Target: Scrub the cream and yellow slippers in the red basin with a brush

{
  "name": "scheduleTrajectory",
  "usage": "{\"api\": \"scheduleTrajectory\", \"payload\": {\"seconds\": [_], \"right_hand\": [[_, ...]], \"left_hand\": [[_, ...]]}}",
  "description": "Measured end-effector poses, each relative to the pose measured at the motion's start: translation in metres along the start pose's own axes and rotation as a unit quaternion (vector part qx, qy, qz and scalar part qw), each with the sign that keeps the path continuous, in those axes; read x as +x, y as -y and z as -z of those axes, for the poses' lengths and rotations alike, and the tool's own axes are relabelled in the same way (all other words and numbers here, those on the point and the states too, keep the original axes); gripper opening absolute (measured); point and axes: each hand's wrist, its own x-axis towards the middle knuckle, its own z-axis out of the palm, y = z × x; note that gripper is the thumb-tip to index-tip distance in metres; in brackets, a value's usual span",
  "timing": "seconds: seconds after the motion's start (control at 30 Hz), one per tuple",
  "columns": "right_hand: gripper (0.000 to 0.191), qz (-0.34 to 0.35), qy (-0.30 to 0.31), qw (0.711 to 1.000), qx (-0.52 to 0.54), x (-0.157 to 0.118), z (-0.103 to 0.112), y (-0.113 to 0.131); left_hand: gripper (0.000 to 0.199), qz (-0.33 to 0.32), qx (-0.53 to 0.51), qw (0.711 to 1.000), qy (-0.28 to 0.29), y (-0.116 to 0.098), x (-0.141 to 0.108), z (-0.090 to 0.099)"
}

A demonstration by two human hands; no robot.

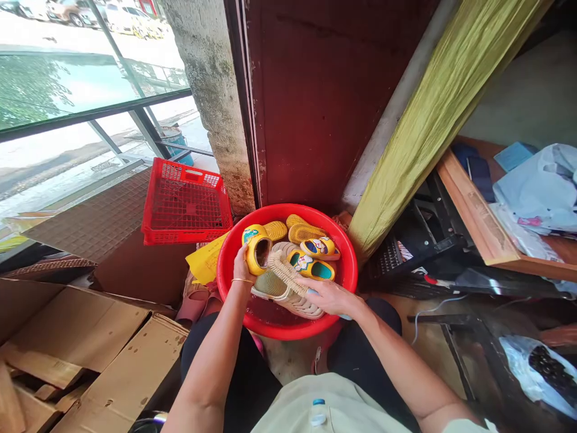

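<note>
The left hand [243,264] is curled around the side of a yellow slipper [256,237], gripping it with the opening turned towards the brush; most of its fingers are hidden behind the slipper. A thin bangle [242,280] sits on that wrist. The right hand [331,296] is closed around the handle of a scrubbing brush [288,273] with pale bristles; part of the light blue handle shows beside the fingers. The brush head reaches the slipper's opening; whether the bristles press inside cannot be told.

Both hands are over a round red basin [288,333], and the held slipper is raised above its left half. Reddish-looking liquid [265,310] is visible at the bottom. Below the brush lies a cream ridged shoe [309,308], partly covered by it. At the basin's right side, two yellow slippers with cartoon figures lie with their openings up, one [323,269] nearer the person and the other [318,245] behind it. Along the far rim, further yellow footwear shows textured soles [276,230].

A red plastic crate [189,201] stands behind and to the left of the basin, with a yellow sheet [204,263] between them. A yellow-green curtain [428,144] hangs to the right, beside a dark red door panel [329,102].
</note>
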Motion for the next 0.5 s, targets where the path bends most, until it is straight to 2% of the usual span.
{"api": "scheduleTrajectory", "payload": {"seconds": [0.1,0.2,0.27,0.33,0.4,0.5], "right_hand": [[0.058,-0.008,-0.059,0.998,0.037,-0.015,0.002,-0.010],[0.057,-0.014,-0.089,0.995,0.030,-0.022,0.001,-0.008],[0.057,-0.010,-0.068,0.997,-0.033,-0.021,0.002,0.001],[0.055,-0.006,-0.019,0.991,-0.131,-0.016,0.006,0.014],[0.053,-0.017,0.023,0.973,-0.231,-0.010,0.012,0.025],[0.051,-0.053,0.034,0.941,-0.332,0.001,0.022,0.031]], "left_hand": [[0.040,0.065,-0.057,0.996,0.037,-0.010,-0.007,-0.001],[0.045,0.104,-0.038,0.989,0.095,-0.016,-0.015,-0.004],[0.046,0.112,-0.011,0.986,0.119,-0.018,-0.020,-0.007],[0.048,0.128,0.020,0.981,0.142,-0.019,-0.025,-0.009],[0.049,0.146,0.053,0.975,0.158,-0.018,-0.028,-0.010],[0.041,0.167,0.099,0.966,0.169,-0.014,-0.030,-0.007]]}}
